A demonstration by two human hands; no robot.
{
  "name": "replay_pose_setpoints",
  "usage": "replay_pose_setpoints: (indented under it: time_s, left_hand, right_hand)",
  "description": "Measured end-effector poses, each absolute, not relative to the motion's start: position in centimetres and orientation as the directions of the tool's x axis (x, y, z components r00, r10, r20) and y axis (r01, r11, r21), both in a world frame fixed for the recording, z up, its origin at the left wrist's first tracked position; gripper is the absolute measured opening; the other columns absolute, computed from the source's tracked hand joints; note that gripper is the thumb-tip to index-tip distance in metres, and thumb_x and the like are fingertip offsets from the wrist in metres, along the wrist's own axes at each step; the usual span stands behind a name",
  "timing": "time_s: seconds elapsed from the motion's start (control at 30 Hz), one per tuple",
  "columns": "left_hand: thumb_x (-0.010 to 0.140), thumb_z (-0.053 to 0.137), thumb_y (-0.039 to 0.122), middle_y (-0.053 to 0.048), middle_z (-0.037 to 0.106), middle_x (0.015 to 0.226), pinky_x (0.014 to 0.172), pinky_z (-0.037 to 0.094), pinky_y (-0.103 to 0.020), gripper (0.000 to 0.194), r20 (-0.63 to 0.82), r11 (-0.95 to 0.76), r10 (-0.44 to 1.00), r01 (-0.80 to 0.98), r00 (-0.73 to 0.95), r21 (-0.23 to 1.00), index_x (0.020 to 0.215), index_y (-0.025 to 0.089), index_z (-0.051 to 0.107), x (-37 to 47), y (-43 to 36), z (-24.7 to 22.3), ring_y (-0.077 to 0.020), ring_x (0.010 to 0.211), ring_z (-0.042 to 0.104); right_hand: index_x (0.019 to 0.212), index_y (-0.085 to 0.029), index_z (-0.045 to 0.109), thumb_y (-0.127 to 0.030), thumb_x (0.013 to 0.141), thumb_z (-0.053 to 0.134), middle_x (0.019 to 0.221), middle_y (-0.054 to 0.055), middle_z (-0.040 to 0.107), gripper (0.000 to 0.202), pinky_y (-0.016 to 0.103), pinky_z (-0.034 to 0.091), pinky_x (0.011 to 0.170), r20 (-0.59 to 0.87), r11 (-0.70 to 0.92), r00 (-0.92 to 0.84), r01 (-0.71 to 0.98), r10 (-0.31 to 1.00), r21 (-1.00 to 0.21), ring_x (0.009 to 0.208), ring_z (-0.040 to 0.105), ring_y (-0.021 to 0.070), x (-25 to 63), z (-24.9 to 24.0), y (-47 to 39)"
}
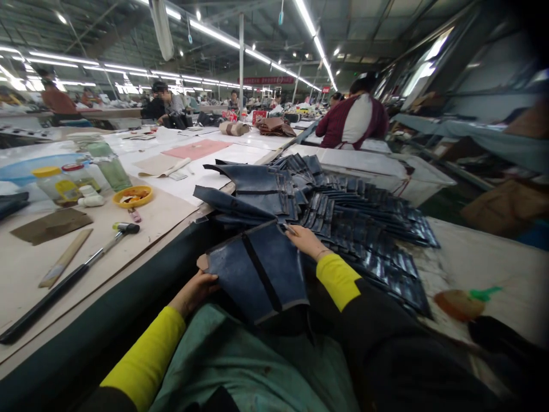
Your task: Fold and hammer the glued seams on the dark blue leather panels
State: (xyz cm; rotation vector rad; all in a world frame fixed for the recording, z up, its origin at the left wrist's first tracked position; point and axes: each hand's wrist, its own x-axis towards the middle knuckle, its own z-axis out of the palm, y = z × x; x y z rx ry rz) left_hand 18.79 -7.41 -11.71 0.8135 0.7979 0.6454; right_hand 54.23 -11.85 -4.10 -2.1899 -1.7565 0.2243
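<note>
A dark blue leather panel [253, 269] with a black strip across it lies over my lap, above the green apron [257, 366]. At its left corner my left hand [199, 289] is closed on the edge, the thumb on top. My right hand [305, 240] pinches the upper right corner; a small thin tool may be between those fingers, but I cannot make it out. Just beyond the panel, a big pile of similar blue leather pieces [334, 206] spreads over the table, overlapping in rows.
On the left table lie a black-handled tool [55, 300], a wooden stick [64, 257], a brown scrap [51, 225], a yellow dish [132, 196] and several jars [55, 186]. An orange squeeze bottle [461, 303] lies at right. A person in maroon [355, 117] sits ahead.
</note>
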Motion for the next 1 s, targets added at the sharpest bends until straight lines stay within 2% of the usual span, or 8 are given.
replay_pose_setpoints:
  time_s: [0.3, 0.43, 0.5, 0.63, 0.73, 0.8, 0.9, 1.0]
  left_hand:
    - [0.064, 0.066, 0.015, -0.006, 0.057, 0.118, 0.086, 0.048, -0.033, 0.060, -0.364, 0.526, 0.761, -0.182, 0.538, 0.831, 0.121, 0.023, 0.046, 18.4, -7.2, -12.2, -0.0213, 0.103, 0.057]
    - [0.062, 0.067, 0.013, -0.006, 0.055, 0.121, 0.092, 0.045, -0.034, 0.062, -0.387, 0.504, 0.779, -0.127, 0.494, 0.854, 0.120, 0.025, 0.048, 16.9, -7.3, -13.0, -0.0234, 0.111, 0.053]
    - [0.062, 0.067, 0.013, -0.006, 0.054, 0.124, 0.095, 0.043, -0.037, 0.058, -0.370, 0.421, 0.864, -0.087, 0.341, 0.903, 0.116, 0.025, 0.051, 15.9, -7.2, -13.2, -0.0261, 0.116, 0.049]
    - [0.072, 0.062, 0.022, -0.006, 0.048, 0.129, 0.107, 0.032, -0.040, 0.046, 0.100, -0.093, 0.994, 0.124, -0.052, 0.988, 0.117, 0.025, 0.052, 16.8, -8.2, -9.8, -0.0268, 0.125, 0.039]
    - [0.080, 0.054, 0.023, -0.005, 0.049, 0.128, 0.106, 0.034, -0.039, 0.044, 0.463, -0.524, 0.845, 0.244, 0.266, 0.816, 0.124, 0.026, 0.049, 21.4, -10.8, -2.4, -0.0249, 0.121, 0.044]
    - [0.082, 0.050, 0.020, -0.005, 0.047, 0.132, 0.107, 0.033, -0.038, 0.048, 0.592, -0.786, 0.563, 0.154, 0.577, 0.598, 0.130, 0.027, 0.044, 25.1, -12.9, 2.9, -0.0230, 0.123, 0.043]
    - [0.085, 0.045, 0.018, -0.003, 0.049, 0.132, 0.106, 0.034, -0.035, 0.046, 0.620, -0.929, 0.249, 0.004, 0.744, 0.369, 0.130, 0.029, 0.044, 29.0, -15.0, 6.8, -0.0193, 0.121, 0.044]
    - [0.086, 0.044, 0.017, -0.006, 0.053, 0.126, 0.102, 0.038, -0.037, 0.041, 0.581, -0.924, 0.296, 0.073, 0.758, 0.375, 0.127, 0.024, 0.047, 30.7, -14.9, 3.8, -0.0202, 0.116, 0.048]
  right_hand:
    - [0.071, -0.016, 0.060, -0.034, 0.089, 0.043, 0.082, 0.008, 0.060, 0.030, 0.027, 0.038, 0.075, 0.089, -0.101, 0.125, 0.967, 0.988, -0.235, 0.082, 0.055, 0.0182, 54.2, -3.3, -15.1]
    - [0.071, -0.018, 0.059, -0.030, 0.088, 0.044, 0.086, 0.007, 0.059, 0.026, 0.030, 0.042, 0.076, 0.150, -0.012, 0.068, 0.938, 0.986, -0.347, 0.081, 0.054, 0.0182, 52.9, -4.7, -20.9]
    - [0.082, -0.018, 0.061, -0.026, 0.087, 0.044, 0.099, 0.008, 0.059, 0.018, 0.033, 0.043, 0.084, 0.201, 0.000, 0.096, 0.902, 0.975, -0.432, 0.092, 0.054, 0.0198, 51.6, -6.2, -23.4]
    - [0.102, -0.019, 0.057, -0.020, 0.086, 0.041, 0.107, 0.010, 0.058, 0.023, 0.038, 0.043, 0.091, 0.267, -0.042, 0.231, 0.824, 0.936, -0.565, 0.101, 0.053, 0.0216, 49.6, -8.6, -25.7]
    - [0.101, -0.021, 0.057, -0.020, 0.085, 0.041, 0.103, 0.009, 0.059, 0.022, 0.038, 0.044, 0.090, 0.289, -0.038, 0.252, 0.810, 0.924, -0.585, 0.099, 0.054, 0.0224, 49.0, -9.2, -25.5]
    - [0.100, -0.021, 0.057, -0.019, 0.084, 0.041, 0.101, 0.009, 0.059, 0.022, 0.039, 0.044, 0.088, 0.298, -0.047, 0.252, 0.829, 0.921, -0.557, 0.097, 0.054, 0.0228, 48.9, -9.0, -25.3]
    - [0.099, -0.021, 0.057, -0.016, 0.083, 0.041, 0.101, 0.008, 0.059, 0.023, 0.038, 0.044, 0.088, 0.300, -0.078, 0.256, 0.863, 0.919, -0.499, 0.096, 0.053, 0.0228, 48.8, -8.5, -25.6]
    - [0.100, -0.021, 0.057, -0.013, 0.083, 0.041, 0.101, 0.008, 0.060, 0.025, 0.035, 0.044, 0.087, 0.286, -0.121, 0.277, 0.879, 0.917, -0.462, 0.096, 0.054, 0.0221, 48.5, -8.0, -26.3]
